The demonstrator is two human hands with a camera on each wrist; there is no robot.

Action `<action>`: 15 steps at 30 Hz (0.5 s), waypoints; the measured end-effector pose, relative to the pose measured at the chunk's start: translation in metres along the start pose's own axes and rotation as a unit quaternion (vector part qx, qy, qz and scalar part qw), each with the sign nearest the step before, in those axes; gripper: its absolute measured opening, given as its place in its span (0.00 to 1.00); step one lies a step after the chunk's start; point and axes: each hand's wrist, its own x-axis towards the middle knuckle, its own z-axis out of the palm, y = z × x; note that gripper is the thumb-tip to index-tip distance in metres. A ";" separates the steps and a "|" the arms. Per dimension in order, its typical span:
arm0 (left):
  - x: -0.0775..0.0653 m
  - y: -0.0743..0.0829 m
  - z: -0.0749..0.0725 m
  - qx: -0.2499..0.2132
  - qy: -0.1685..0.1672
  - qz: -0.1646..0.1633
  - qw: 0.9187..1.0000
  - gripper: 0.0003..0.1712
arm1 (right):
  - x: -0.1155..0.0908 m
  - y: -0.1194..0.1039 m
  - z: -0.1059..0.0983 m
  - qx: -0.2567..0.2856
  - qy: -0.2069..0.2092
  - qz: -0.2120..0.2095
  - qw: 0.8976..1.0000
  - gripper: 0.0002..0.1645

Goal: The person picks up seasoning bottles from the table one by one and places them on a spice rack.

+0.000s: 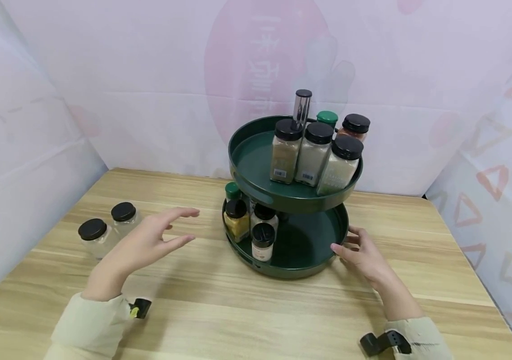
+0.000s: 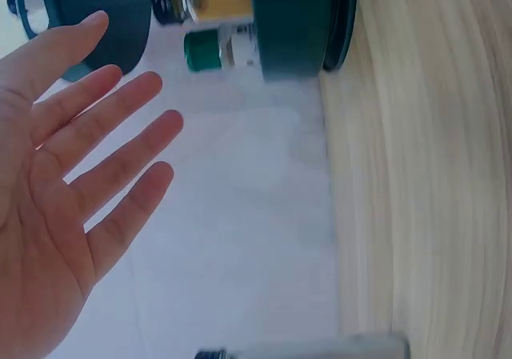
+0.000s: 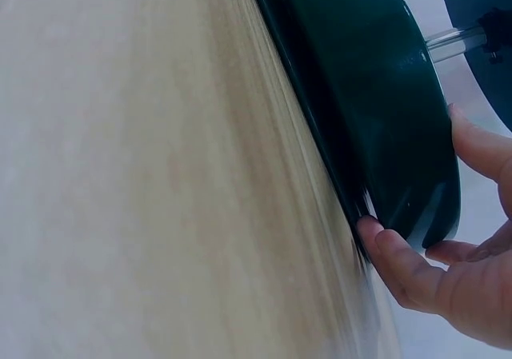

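Observation:
A dark green two-tier spice turntable (image 1: 295, 204) stands on the wooden table. My right hand (image 1: 364, 257) grips the right edge of its lower tray (image 1: 310, 273); in the right wrist view the thumb is at the upper rim and the fingers curl around the tray's outer wall (image 3: 400, 127). My left hand (image 1: 148, 240) hovers left of the turntable, fingers spread and nothing in it. On the lower tray's left part sit a yellow spice jar (image 1: 236, 222), a small white-labelled jar (image 1: 262, 242) and a green-capped bottle (image 1: 232, 190). Several black-capped jars, among them a tan one (image 1: 285, 152), crowd the upper tray's right half.
Two clear jars with black lids, one nearer (image 1: 98, 237) and one farther (image 1: 124, 217), stand on the table behind my left forearm. A tall black-capped grinder (image 1: 302, 106) rises from the upper tray. White printed cloth (image 1: 157, 130) walls the back and sides.

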 end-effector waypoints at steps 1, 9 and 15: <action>-0.002 -0.002 -0.003 0.009 0.012 0.003 1.000 0.28 | 0.000 0.000 0.000 0.000 -0.001 0.001 1.000 0.52; -0.025 -0.022 -0.031 0.077 0.119 0.000 0.990 0.36 | 0.002 0.001 -0.001 0.007 -0.004 -0.007 1.000 0.51; -0.040 -0.033 -0.039 0.067 0.150 0.002 0.986 0.38 | 0.002 0.003 0.001 0.023 -0.009 -0.008 1.000 0.50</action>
